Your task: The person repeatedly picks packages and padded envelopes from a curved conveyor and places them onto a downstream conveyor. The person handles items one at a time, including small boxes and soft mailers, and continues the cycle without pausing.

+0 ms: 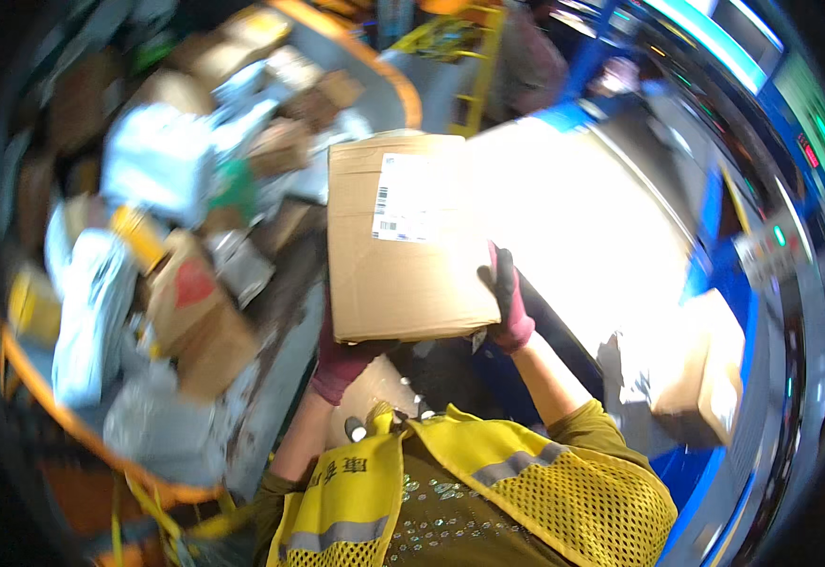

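Note:
Before my chest I hold up a large cardboard box (412, 283) with a white printed shipping label (404, 198) on its upper face. My left hand (345, 365), in a dark red work glove, supports the box's lower left corner; most of its fingers are hidden under and behind the box. On the right side, my right hand (510, 305) presses flat against the box with its gloved fingers pointing up. The box is tilted towards me, and its right part is washed out by strong light.
To the left, a sorting table (270, 390) with an orange rim (72, 429) bears a blurred heap of parcels and bags. On the right runs a brightly lit, overexposed conveyor surface (582, 205) in a blue frame. A carton (703, 368) sits at its near end. A yellow ladder-like frame (479, 78) stands ahead.

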Demonstrator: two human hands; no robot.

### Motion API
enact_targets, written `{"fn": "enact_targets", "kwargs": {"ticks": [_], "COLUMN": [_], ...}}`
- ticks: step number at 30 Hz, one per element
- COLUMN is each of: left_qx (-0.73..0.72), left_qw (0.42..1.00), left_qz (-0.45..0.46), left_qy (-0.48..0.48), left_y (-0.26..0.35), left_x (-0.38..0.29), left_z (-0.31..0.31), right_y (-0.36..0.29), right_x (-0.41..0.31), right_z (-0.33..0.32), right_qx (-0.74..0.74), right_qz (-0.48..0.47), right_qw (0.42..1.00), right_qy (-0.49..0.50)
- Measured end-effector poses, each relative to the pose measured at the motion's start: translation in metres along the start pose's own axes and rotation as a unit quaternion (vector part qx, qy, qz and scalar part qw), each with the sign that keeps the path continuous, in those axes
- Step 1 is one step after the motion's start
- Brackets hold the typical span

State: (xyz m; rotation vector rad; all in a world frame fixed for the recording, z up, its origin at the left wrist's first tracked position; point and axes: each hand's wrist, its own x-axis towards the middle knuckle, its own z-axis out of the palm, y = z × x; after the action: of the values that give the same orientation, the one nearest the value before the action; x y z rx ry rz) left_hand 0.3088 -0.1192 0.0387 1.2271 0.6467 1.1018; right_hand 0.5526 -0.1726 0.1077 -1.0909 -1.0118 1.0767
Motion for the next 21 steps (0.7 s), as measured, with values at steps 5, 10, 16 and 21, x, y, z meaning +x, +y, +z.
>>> {"fn": "enact_targets", "kwargs": {"ticks": [5,10,16,21], "left_qx": [0.261,0.194,0.493,0.607], "left_qw": [0.944,0.962,0.831,0.74], "left_qz": [-0.1,0.082,0.241,0.216], "left_qy": [-0.176,-0.172,-0.092,0.19], "left_y": [-0.024,-0.066,-0.032,0.078], "left_x": [0.084,0.124,0.056,-0.015], "left_z": [0.068,0.175,0.144,-0.057], "right_y": [-0.005,0.005,-0.012,-0.015], "right_x": [-0.057,-0.054,0.026,0.054], "right_z": [-0.07,-0.141,-0.307,-0.382], "right_qx": [-0.238,-0.56,-0.71,-0.785], "right_qz": [-0.236,-0.373,-0.268,-0.026], "right_qw": [0.938,0.704,0.589,0.536], "right_qy": [0.091,0.225,0.278,0.308]}}
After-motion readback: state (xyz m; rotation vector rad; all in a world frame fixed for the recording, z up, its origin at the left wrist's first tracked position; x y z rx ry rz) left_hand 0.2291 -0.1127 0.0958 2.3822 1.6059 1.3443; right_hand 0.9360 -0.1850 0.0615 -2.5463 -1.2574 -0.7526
